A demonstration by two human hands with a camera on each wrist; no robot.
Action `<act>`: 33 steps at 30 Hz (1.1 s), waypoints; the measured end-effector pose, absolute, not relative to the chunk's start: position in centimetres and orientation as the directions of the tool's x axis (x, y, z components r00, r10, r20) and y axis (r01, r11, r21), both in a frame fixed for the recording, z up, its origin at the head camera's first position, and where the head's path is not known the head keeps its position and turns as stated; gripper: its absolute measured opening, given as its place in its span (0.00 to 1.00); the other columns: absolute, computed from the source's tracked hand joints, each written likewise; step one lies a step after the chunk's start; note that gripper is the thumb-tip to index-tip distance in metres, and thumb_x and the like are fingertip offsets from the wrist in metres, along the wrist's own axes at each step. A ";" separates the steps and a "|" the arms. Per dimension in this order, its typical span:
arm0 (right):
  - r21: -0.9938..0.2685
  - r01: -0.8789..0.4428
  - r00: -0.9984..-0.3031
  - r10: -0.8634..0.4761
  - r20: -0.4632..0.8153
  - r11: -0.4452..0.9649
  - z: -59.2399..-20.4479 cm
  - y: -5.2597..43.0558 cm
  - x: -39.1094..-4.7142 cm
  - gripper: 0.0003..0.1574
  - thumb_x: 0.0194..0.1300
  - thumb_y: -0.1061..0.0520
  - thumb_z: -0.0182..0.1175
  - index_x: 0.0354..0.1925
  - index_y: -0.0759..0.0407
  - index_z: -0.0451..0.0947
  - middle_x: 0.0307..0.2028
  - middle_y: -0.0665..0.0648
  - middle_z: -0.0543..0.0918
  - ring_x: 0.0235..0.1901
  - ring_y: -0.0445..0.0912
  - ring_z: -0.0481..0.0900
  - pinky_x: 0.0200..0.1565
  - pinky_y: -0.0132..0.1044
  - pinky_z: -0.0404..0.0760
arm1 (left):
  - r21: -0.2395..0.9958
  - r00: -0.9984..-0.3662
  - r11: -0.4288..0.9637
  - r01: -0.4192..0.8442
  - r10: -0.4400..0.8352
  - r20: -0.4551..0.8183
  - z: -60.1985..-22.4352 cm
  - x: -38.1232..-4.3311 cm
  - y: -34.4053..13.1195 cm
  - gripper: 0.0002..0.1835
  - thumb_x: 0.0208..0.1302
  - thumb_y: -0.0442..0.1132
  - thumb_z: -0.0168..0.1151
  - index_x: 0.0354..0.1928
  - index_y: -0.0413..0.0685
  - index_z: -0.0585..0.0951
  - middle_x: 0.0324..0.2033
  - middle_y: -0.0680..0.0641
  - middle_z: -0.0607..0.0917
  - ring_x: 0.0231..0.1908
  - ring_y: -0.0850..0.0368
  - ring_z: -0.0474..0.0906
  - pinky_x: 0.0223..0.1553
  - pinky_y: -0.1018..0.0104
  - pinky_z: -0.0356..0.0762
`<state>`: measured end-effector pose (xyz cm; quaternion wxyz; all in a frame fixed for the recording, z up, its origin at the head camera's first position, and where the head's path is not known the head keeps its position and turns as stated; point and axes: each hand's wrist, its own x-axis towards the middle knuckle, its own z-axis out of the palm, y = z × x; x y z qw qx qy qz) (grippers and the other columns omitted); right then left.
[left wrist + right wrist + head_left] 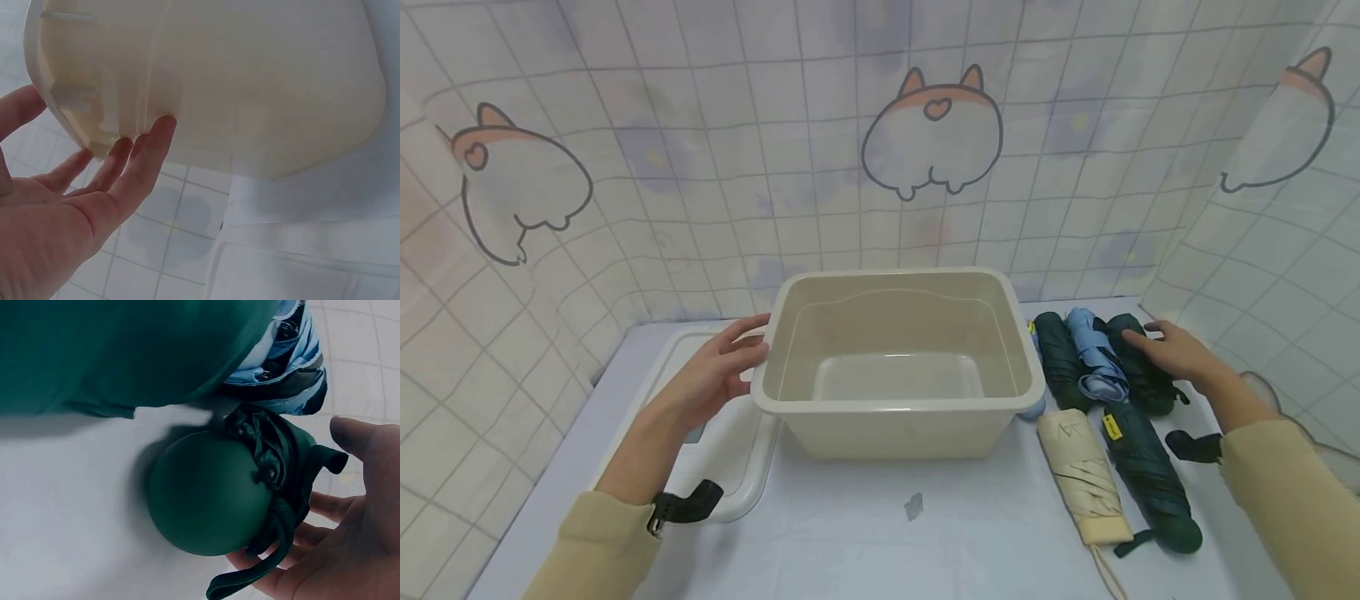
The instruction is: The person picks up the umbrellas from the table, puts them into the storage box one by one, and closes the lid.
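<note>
A beige plastic tub (887, 433) stands upright in the middle of the table. My left hand (711, 375) is at the tub's left end; in the left wrist view its extended fingertips (164, 125) touch the outer wall below the rim. On the right, my right hand (1180, 354) is beside a folded dark green umbrella (1142, 379). The right wrist view shows the fingers along this umbrella's far side, by its round handle (209, 494), with the thumb raised apart from it. A blue folded umbrella (1097, 354) and another dark green one (1060, 362) lie to its left.
Nearer the front lie a cream umbrella (1084, 475) and a dark green umbrella (1150, 475) with a yellow tag. Something light blue (1034, 408) is partly hidden behind the tub. A white lid (730, 475) lies left. Tile-patterned sheeting (820, 208) surrounds the table.
</note>
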<state>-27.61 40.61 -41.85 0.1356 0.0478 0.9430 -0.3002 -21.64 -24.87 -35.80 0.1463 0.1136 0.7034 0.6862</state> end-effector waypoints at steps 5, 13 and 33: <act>-0.555 0.209 -0.950 0.032 -0.311 0.805 -42.2 40.8 -27.9 0.61 0.78 0.32 0.42 0.71 0.86 0.40 0.65 0.91 0.51 0.64 0.81 0.57 0.60 0.71 0.68 | 0.999 -0.929 0.019 -0.043 0.366 -0.047 -35.7 -21.7 -24.9 0.33 0.78 0.35 0.55 0.79 0.47 0.56 0.68 0.38 0.70 0.53 0.53 0.82 0.50 0.57 0.83; -0.513 0.230 -0.944 0.062 -0.324 0.827 -42.5 40.4 -28.3 0.64 0.72 0.38 0.56 0.70 0.89 0.39 0.64 0.91 0.51 0.62 0.82 0.58 0.59 0.72 0.68 | 0.999 -0.930 0.017 -0.045 0.364 -0.048 -35.9 -21.7 -25.0 0.33 0.78 0.34 0.56 0.79 0.47 0.56 0.67 0.39 0.70 0.53 0.53 0.82 0.49 0.57 0.84; -0.590 0.278 -0.933 0.066 -0.355 0.759 -42.4 41.1 -28.3 0.59 0.71 0.43 0.56 0.70 0.89 0.39 0.62 0.89 0.56 0.60 0.80 0.62 0.57 0.73 0.70 | 1.000 -0.928 0.015 -0.018 0.371 -0.022 -35.8 -21.6 -24.8 0.33 0.77 0.33 0.56 0.78 0.45 0.57 0.66 0.38 0.71 0.53 0.52 0.81 0.48 0.56 0.84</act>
